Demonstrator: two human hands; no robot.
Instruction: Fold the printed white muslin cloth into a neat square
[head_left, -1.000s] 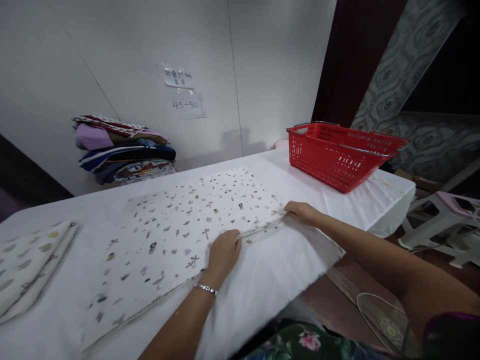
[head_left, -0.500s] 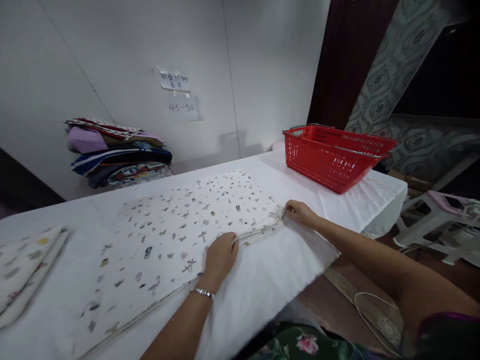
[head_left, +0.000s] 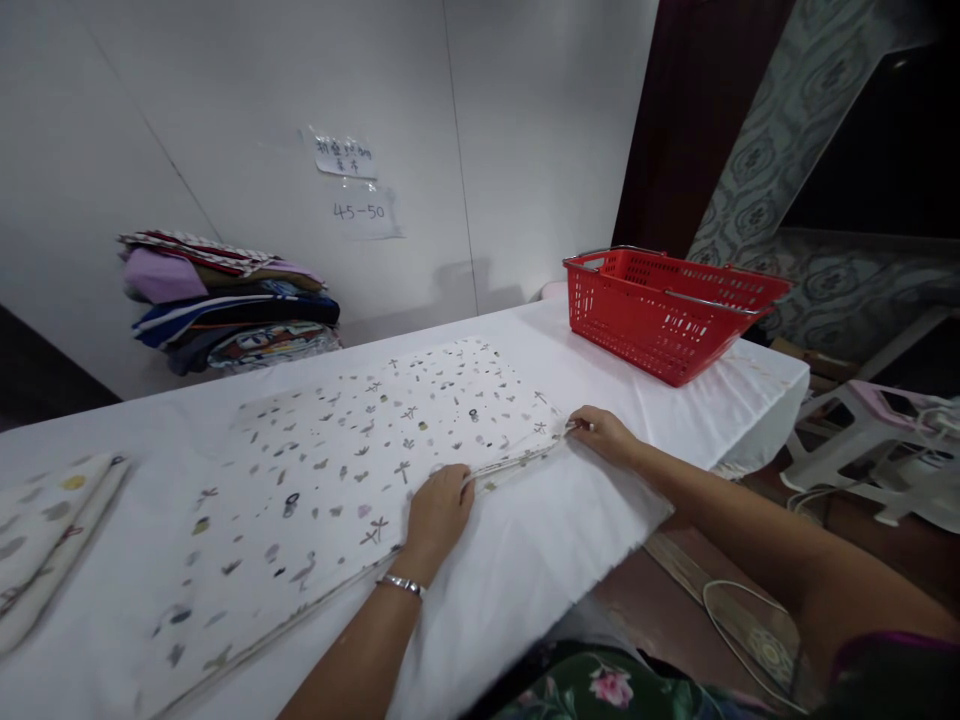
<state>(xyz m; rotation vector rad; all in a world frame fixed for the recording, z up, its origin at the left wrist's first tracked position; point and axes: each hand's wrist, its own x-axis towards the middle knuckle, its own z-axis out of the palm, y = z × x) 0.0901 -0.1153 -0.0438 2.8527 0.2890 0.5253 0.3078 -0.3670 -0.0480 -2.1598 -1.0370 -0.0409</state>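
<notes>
A white printed cloth (head_left: 337, 480), patterned with small birds, plants and dots, lies folded in layers along the table. My left hand (head_left: 441, 510), with a silver bracelet at the wrist, grips its near edge around the middle; the fingertips are partly hidden behind the fold. At the cloth's right near corner, my right hand (head_left: 602, 434) pinches the gathered layers between thumb and fingers. The edge between both hands is slightly raised and bunched. Another folded printed cloth (head_left: 52, 540) rests at the far left of the table.
A red plastic basket (head_left: 667, 325) with metal handles stands at the table's back right. Stacked folded fabrics (head_left: 232, 300) sit against the wall at the back left. The white-covered table (head_left: 525, 560) ends near my lap. To the right is a white and pink stool (head_left: 862, 440).
The whole view has shifted slightly. Both hands keep their hold on the cloth's near edge, and my right hand's fingers have moved a little at the corner.
</notes>
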